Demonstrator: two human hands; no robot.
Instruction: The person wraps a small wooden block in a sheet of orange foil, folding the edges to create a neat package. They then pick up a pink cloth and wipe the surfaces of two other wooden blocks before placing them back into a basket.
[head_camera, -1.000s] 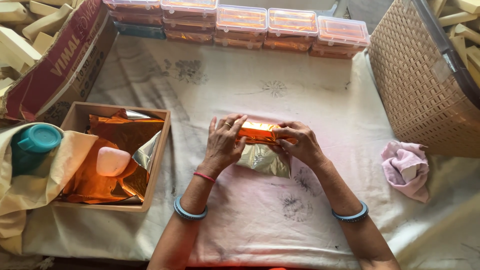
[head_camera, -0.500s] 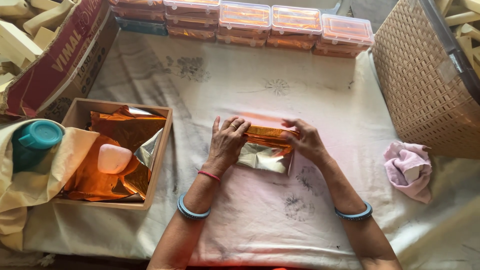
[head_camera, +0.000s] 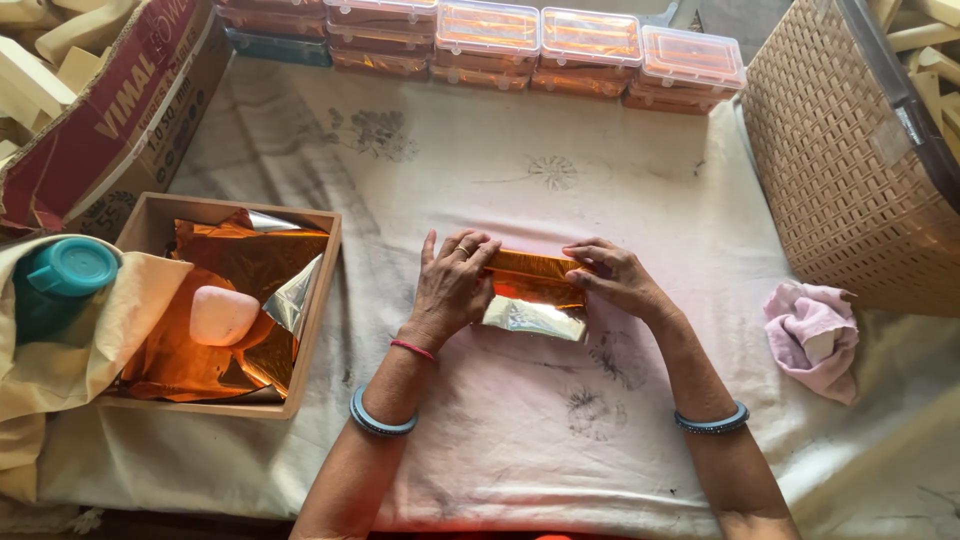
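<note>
Foil bundle (head_camera: 535, 290) centre; wooden tray (head_camera: 312, 300) left, woven basket (head_camera: 850, 150) right, boxes (head_camera: 490, 35) behind

Stained white cloth (head_camera: 560, 150) — warm light

The foil (head_camera: 533, 285) is orange on one side, silver on the other. The cloth (head_camera: 560, 170) is off-white with faded grey flowers. The bangles (head_camera: 381, 420) are grey-blue, the rag (head_camera: 812, 335) pink, the bottle cap (head_camera: 72, 268) teal, the basket (head_camera: 840, 170) tan lattice.
</note>
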